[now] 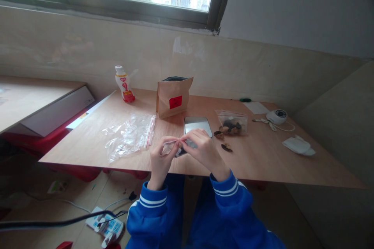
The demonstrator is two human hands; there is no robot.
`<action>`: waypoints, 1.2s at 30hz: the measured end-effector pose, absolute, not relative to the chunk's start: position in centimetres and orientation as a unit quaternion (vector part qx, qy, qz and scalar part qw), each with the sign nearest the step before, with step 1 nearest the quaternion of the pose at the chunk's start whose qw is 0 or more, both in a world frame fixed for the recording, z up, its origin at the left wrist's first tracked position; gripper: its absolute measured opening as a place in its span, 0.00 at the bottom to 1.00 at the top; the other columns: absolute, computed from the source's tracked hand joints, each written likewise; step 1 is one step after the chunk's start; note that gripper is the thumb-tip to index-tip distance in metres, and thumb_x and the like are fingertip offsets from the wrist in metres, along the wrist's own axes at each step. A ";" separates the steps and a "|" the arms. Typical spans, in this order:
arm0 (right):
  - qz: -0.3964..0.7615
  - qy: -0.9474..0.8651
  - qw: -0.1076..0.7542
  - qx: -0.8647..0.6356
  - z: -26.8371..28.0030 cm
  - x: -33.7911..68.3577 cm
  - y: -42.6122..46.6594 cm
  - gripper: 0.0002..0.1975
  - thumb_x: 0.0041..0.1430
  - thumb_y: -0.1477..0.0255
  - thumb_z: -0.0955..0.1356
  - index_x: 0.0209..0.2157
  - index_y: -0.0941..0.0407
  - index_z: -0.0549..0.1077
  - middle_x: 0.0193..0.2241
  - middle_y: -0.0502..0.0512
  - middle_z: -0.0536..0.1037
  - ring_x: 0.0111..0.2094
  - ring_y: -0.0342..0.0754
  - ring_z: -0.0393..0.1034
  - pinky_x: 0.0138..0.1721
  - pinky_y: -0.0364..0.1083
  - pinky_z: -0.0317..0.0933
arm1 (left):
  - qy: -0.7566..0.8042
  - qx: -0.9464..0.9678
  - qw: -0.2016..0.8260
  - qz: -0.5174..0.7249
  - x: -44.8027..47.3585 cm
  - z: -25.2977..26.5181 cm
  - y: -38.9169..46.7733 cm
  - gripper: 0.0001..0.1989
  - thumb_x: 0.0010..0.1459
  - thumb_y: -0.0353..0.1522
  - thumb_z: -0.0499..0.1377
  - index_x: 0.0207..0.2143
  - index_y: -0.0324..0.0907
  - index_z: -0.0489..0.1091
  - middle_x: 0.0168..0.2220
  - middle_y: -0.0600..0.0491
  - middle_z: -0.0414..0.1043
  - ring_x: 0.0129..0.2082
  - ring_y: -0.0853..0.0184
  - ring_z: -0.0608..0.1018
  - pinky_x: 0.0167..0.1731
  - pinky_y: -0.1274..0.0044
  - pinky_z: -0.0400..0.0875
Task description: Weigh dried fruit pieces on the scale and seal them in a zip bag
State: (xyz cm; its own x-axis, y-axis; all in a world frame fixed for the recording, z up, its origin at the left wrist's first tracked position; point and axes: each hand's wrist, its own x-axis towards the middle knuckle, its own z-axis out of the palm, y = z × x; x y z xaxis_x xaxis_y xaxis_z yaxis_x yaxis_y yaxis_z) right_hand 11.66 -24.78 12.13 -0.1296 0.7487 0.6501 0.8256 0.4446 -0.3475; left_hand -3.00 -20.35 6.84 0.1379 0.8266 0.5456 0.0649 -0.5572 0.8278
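My left hand [161, 156] and my right hand [202, 148] meet at the table's front edge, both pinching a small clear zip bag [174, 146] with a red seal strip along its top. The hands hide most of the bag. Just behind them lies a small silver scale [196, 124]. A pile of empty clear zip bags [129, 135] lies to the left. To the right stands a filled clear bag of dark pieces [231, 123], with two loose dark pieces [222, 141] on the table beside it. A brown paper pouch [173, 97] with a red label stands open behind the scale.
A white and red drink bottle [124, 84] stands at the back left. A round white device [277, 116] with a cable, white paper [256, 107] and a crumpled tissue [298, 145] lie at the right. A lower desk [35, 101] adjoins on the left. Cables and a power strip [105, 225] lie on the floor.
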 end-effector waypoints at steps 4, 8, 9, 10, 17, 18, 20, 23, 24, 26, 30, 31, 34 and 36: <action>-0.004 -0.750 0.405 -0.523 12.5 11.9 -25.0 0.02 0.61 0.75 0.68 0.34 0.56 0.73 0.32 0.53 0.79 0.37 0.49 0.72 0.43 0.48 0.63 | 0.321 0.676 0.350 0.564 -3.4 6.6 -20.4 0.05 0.58 0.34 0.61 0.36 0.43 0.76 0.34 0.53 0.78 0.36 0.66 0.80 0.36 0.76 0.74; 0.030 -0.747 0.408 -0.524 12.7 12.0 -24.9 0.02 0.60 0.77 0.69 0.34 0.56 0.74 0.32 0.53 0.79 0.38 0.49 0.71 0.42 0.48 0.65 | 0.316 0.676 0.361 0.559 -3.7 6.4 -20.3 0.06 0.58 0.34 0.62 0.37 0.44 0.76 0.35 0.53 0.79 0.36 0.66 0.80 0.37 0.76 0.74; 0.029 -0.747 0.407 -0.525 12.7 12.0 -24.9 0.03 0.59 0.77 0.69 0.33 0.56 0.74 0.32 0.53 0.78 0.37 0.49 0.71 0.41 0.48 0.65 | 0.316 0.677 0.363 0.557 -3.7 6.4 -20.3 0.06 0.58 0.34 0.62 0.37 0.44 0.76 0.35 0.53 0.79 0.37 0.66 0.79 0.37 0.76 0.74; 0.024 -0.747 0.404 -0.527 12.7 11.9 -24.9 0.03 0.59 0.78 0.69 0.33 0.56 0.74 0.31 0.53 0.78 0.37 0.50 0.71 0.41 0.48 0.65 | 0.317 0.678 0.364 0.555 -3.8 6.4 -20.3 0.06 0.58 0.35 0.61 0.37 0.45 0.76 0.35 0.53 0.79 0.37 0.66 0.79 0.38 0.76 0.74; -0.048 -0.760 0.373 -0.530 12.8 11.1 -24.8 0.04 0.59 0.78 0.69 0.31 0.56 0.74 0.30 0.52 0.79 0.36 0.49 0.72 0.42 0.49 0.64 | 0.344 0.681 0.340 0.550 -4.1 6.8 -20.5 0.07 0.58 0.36 0.61 0.36 0.44 0.76 0.34 0.53 0.79 0.35 0.65 0.80 0.37 0.75 0.74; -0.056 -0.763 0.371 -0.526 12.8 11.0 -24.7 0.04 0.59 0.78 0.69 0.31 0.56 0.73 0.30 0.52 0.79 0.35 0.49 0.72 0.42 0.48 0.63 | 0.347 0.682 0.333 0.551 -4.1 6.9 -20.5 0.07 0.58 0.36 0.61 0.36 0.43 0.76 0.34 0.53 0.79 0.35 0.66 0.79 0.36 0.75 0.74; -0.071 -0.766 0.371 -0.519 12.9 10.8 -24.7 0.04 0.59 0.77 0.69 0.30 0.56 0.73 0.29 0.52 0.79 0.34 0.49 0.72 0.41 0.48 0.63 | 0.353 0.679 0.319 0.559 -4.0 7.0 -20.6 0.07 0.58 0.36 0.62 0.36 0.43 0.75 0.33 0.53 0.78 0.34 0.66 0.79 0.36 0.76 0.74; -0.075 -0.765 0.375 -0.518 12.7 10.8 -24.5 0.03 0.61 0.75 0.68 0.32 0.56 0.73 0.30 0.52 0.79 0.34 0.49 0.72 0.41 0.48 0.63 | 0.363 0.665 0.296 0.582 -3.8 7.1 -20.7 0.06 0.57 0.36 0.62 0.35 0.43 0.75 0.32 0.53 0.78 0.32 0.67 0.79 0.35 0.75 0.74; -0.074 -0.765 0.376 -0.518 12.5 10.9 -24.5 0.03 0.62 0.74 0.67 0.33 0.56 0.73 0.31 0.53 0.79 0.35 0.49 0.72 0.41 0.47 0.63 | 0.365 0.661 0.291 0.588 -3.8 7.1 -20.7 0.06 0.57 0.36 0.62 0.35 0.43 0.75 0.32 0.53 0.78 0.32 0.67 0.79 0.35 0.75 0.74; -0.072 -0.768 0.376 -0.514 12.1 11.2 -24.4 0.04 0.64 0.72 0.66 0.34 0.56 0.73 0.33 0.53 0.80 0.35 0.48 0.73 0.41 0.47 0.63 | 0.364 0.660 0.289 0.590 -3.8 7.0 -20.7 0.06 0.57 0.35 0.62 0.35 0.43 0.75 0.32 0.54 0.78 0.32 0.67 0.79 0.34 0.76 0.74; -0.087 -0.772 0.377 -0.505 11.0 11.5 -24.2 0.08 0.67 0.71 0.64 0.33 0.55 0.73 0.31 0.53 0.79 0.34 0.47 0.73 0.41 0.47 0.63 | 0.355 0.671 0.299 0.578 -4.0 6.8 -20.3 0.06 0.57 0.36 0.63 0.35 0.43 0.75 0.32 0.53 0.78 0.33 0.67 0.79 0.35 0.76 0.74; -0.094 -0.772 0.374 -0.505 10.9 11.5 -24.1 0.09 0.67 0.71 0.63 0.34 0.55 0.73 0.31 0.53 0.79 0.34 0.47 0.72 0.41 0.47 0.63 | 0.356 0.670 0.306 0.575 -4.0 6.8 -20.2 0.07 0.57 0.36 0.62 0.35 0.43 0.75 0.32 0.53 0.78 0.33 0.67 0.79 0.36 0.75 0.74; -0.131 -0.778 0.350 -0.505 10.7 11.4 -24.0 0.10 0.68 0.73 0.61 0.34 0.56 0.72 0.30 0.54 0.78 0.33 0.48 0.71 0.39 0.48 0.63 | 0.352 0.669 0.339 0.560 -4.1 7.1 -19.8 0.09 0.57 0.38 0.62 0.36 0.42 0.75 0.33 0.52 0.78 0.34 0.66 0.80 0.36 0.75 0.75; -0.158 -0.787 0.328 -0.499 10.8 11.3 -23.9 0.11 0.68 0.75 0.61 0.33 0.57 0.72 0.29 0.55 0.77 0.32 0.48 0.70 0.38 0.48 0.62 | 0.343 0.670 0.362 0.550 -4.0 7.3 -19.6 0.10 0.56 0.38 0.63 0.37 0.42 0.75 0.36 0.51 0.78 0.36 0.65 0.80 0.37 0.74 0.75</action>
